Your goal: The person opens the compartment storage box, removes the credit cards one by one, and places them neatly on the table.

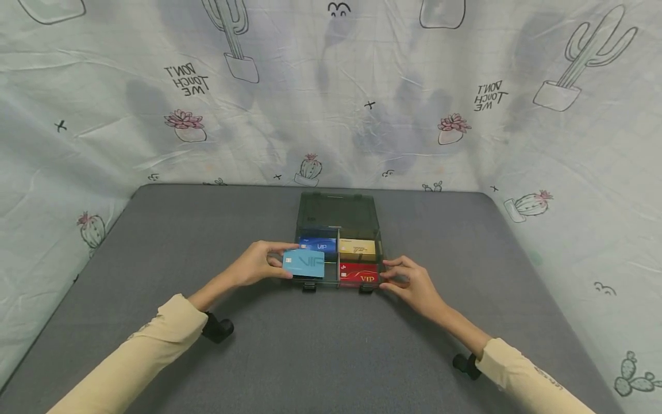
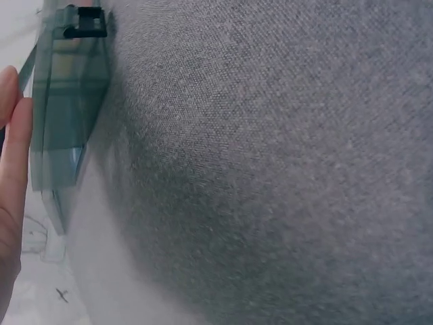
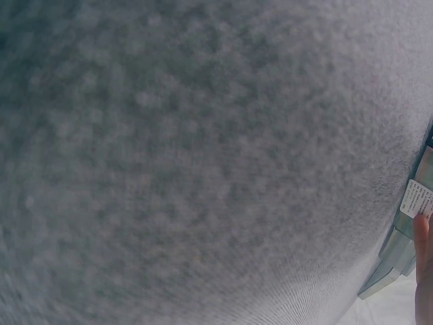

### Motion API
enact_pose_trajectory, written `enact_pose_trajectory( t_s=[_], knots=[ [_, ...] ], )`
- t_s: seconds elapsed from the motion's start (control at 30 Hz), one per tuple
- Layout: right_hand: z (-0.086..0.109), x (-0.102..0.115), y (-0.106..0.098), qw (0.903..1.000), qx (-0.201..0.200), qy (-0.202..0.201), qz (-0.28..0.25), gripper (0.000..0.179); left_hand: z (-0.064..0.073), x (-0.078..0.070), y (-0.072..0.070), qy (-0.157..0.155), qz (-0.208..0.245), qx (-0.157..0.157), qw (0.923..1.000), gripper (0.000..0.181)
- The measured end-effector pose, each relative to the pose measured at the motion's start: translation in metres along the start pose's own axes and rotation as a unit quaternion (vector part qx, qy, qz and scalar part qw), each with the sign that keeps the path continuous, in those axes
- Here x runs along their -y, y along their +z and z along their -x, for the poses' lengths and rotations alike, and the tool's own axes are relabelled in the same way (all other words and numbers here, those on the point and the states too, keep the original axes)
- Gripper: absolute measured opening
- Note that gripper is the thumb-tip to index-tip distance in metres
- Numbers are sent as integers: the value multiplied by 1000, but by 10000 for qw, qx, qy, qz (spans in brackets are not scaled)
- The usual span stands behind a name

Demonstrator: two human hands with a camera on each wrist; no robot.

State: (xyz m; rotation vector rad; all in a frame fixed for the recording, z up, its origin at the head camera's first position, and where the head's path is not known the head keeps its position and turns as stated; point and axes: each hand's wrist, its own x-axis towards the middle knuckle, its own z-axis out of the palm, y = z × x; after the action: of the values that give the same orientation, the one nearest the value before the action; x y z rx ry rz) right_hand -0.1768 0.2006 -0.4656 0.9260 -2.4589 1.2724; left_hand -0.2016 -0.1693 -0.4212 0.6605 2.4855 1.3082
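A see-through dark box (image 1: 381, 248) with compartments lies on the table, its lid (image 1: 338, 211) folded back to the far side. My left hand (image 1: 254, 264) pinches a light blue VIP card (image 1: 303, 263) between thumb and fingers, over the front left compartment. Behind it is a dark blue VIP card (image 1: 318, 245) in the back left compartment. The back right one holds a gold card (image 1: 358, 248), the front right one a red VIP card (image 1: 358, 273). My right hand (image 1: 414, 284) touches the box's right side with its fingertips, near a white label (image 3: 417, 198).
Two black latches, a left latch (image 1: 309, 287) and a right latch (image 1: 365, 289), stick out from the box's front. Grey fabric covers the table (image 1: 331, 356). A white printed curtain (image 1: 331, 115) hangs round its back and sides.
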Motion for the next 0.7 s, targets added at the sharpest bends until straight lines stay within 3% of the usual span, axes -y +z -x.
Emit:
enact_pose_trajectory(
  t_s=[0.17, 0.43, 0.6, 0.7],
  knots=[
    [1, 1, 0, 9999, -81, -143, 42, 16, 6, 6, -9, -71, 692, 17, 9976, 65],
    [3, -1, 1, 9994, -124, -306, 49, 18, 14, 10, -24, -463, 1442, -63, 9884, 67],
    [4, -2, 1, 9992, -132, -359, 90, 19, 19, 15, -35, -670, 1740, -178, 9823, 68],
    [4, -2, 0, 9991, -99, -381, 123, 19, 21, 18, -42, -742, 1700, -268, 9823, 68]
  ],
)
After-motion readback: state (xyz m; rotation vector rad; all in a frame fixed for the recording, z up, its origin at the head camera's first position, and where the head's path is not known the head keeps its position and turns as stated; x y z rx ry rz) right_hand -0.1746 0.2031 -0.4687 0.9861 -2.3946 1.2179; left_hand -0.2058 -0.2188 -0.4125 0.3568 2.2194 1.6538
